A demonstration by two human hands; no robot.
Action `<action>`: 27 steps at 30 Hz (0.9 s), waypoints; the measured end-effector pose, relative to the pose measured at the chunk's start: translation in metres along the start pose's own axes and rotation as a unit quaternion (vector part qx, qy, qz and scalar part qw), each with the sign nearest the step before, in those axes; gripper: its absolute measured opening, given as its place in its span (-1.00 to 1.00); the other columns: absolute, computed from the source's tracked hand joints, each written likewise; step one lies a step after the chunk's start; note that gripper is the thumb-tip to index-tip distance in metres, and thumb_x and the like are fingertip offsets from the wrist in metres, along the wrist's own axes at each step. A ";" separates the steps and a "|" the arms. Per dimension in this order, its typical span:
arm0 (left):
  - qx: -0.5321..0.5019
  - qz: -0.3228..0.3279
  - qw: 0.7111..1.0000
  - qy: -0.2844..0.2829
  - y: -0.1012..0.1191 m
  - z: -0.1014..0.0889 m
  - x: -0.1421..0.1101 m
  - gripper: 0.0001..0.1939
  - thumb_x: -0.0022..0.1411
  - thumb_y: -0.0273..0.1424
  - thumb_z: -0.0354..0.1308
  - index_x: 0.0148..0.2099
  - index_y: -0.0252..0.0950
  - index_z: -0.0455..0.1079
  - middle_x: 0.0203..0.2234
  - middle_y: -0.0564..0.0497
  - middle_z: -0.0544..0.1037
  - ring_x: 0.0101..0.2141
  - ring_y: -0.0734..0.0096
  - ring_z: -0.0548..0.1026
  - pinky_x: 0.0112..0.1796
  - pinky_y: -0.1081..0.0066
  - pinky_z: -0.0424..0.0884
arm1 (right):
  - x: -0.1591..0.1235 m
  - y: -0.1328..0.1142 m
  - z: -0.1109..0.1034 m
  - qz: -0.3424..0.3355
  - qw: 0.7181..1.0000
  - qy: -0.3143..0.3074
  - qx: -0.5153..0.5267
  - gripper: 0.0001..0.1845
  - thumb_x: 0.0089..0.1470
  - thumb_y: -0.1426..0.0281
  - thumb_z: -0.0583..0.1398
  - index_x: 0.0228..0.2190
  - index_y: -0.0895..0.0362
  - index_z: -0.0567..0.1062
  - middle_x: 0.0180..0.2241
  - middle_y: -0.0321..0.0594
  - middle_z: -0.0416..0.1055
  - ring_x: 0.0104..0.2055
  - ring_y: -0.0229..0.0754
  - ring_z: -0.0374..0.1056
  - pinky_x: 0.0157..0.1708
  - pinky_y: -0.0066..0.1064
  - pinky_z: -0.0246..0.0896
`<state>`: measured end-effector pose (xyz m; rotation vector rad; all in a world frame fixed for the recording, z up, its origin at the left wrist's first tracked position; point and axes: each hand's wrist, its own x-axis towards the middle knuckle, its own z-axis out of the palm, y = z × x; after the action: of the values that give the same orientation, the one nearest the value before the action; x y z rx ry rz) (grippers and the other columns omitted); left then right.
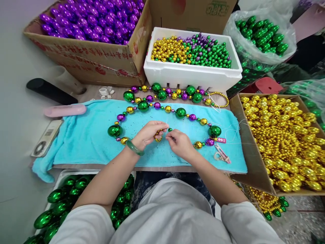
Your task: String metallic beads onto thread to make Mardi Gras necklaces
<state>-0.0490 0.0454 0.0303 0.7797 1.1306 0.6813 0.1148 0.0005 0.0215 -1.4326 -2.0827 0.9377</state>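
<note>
My left hand (pixel 149 134), with a green bangle (pixel 135 147) at its wrist, is closed around a small loop of gold beads (pixel 158 136). Its thumb and forefinger are pinched together at a thin clear thread. Close beside it, my right hand (pixel 179 144) is closed in a pinch; what sits between its fingertips is too small to make out. A small green bead (pixel 170 129) is between the two hands. Around them curves a strand of green, gold and purple beads (pixel 180 113) on a turquoise towel (pixel 91 142). Small scissors (pixel 221 154) lie at the right.
Behind the towel lies another bead strand (pixel 162 95). A white foam box (pixel 193 73) of small beads and a carton (pixel 88 57) of purple beads stand at the back. At right are a carton of gold beads (pixel 286 135) and a bag of green beads (pixel 264 35).
</note>
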 end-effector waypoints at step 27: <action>0.503 0.476 0.718 0.072 -0.029 -0.006 0.004 -0.81 0.37 -0.40 0.00 -0.24 -0.29 0.43 -0.40 -0.03 0.51 -0.33 0.40 0.45 -0.30 0.43 0.35 | 0.061 0.036 -0.036 0.153 0.893 -0.247 0.344 -0.74 -0.31 0.32 0.38 -0.52 0.24 0.55 -0.59 -0.28 0.47 -0.57 -0.35 0.27 -0.66 -0.54 -0.09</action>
<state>-0.0509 0.0330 0.0029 2.3942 1.1638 0.9513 0.1397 0.0757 0.0177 -1.2107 -1.5363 2.0940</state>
